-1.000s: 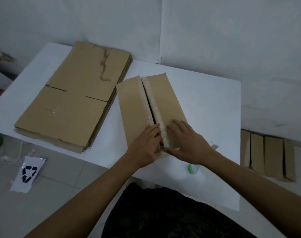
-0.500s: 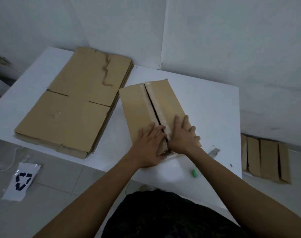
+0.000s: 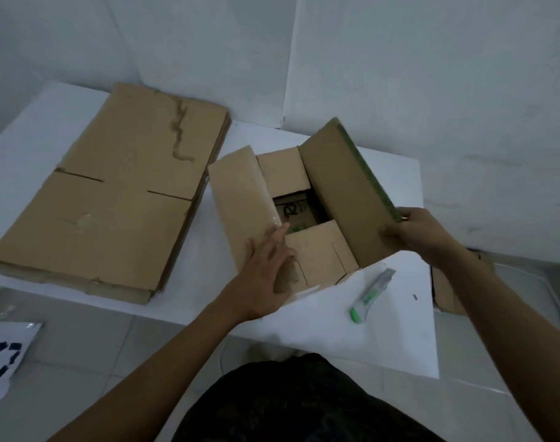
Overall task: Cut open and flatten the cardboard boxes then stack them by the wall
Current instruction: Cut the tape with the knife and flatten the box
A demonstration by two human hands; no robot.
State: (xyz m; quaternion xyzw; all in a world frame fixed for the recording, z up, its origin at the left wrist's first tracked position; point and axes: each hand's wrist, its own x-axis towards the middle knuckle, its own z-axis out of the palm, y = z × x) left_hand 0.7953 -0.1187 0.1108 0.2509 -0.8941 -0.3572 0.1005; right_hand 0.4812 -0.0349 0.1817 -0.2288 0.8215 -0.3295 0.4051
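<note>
Box (image 3: 317, 253), standing on the desk (image 3: 384, 333) just beside the flattened stack (image 3: 113, 199), judged light and empty, stiff between creases: left grip (image 3: 266, 272) presses flat-fingered on the left flap (image 3: 237, 202), right grip (image 3: 422, 234) pinches the outer edge of the raised right flap (image 3: 342, 193), the sound hold for folding.

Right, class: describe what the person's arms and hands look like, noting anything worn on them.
The left forearm and right forearm are bare along all that shows, with no sleeves in view. The left hand and right hand are bare too: no gloves, and no watch, bracelet or ring can be made out. The only clothing seen is a dark garment at the picture's bottom edge.
</note>
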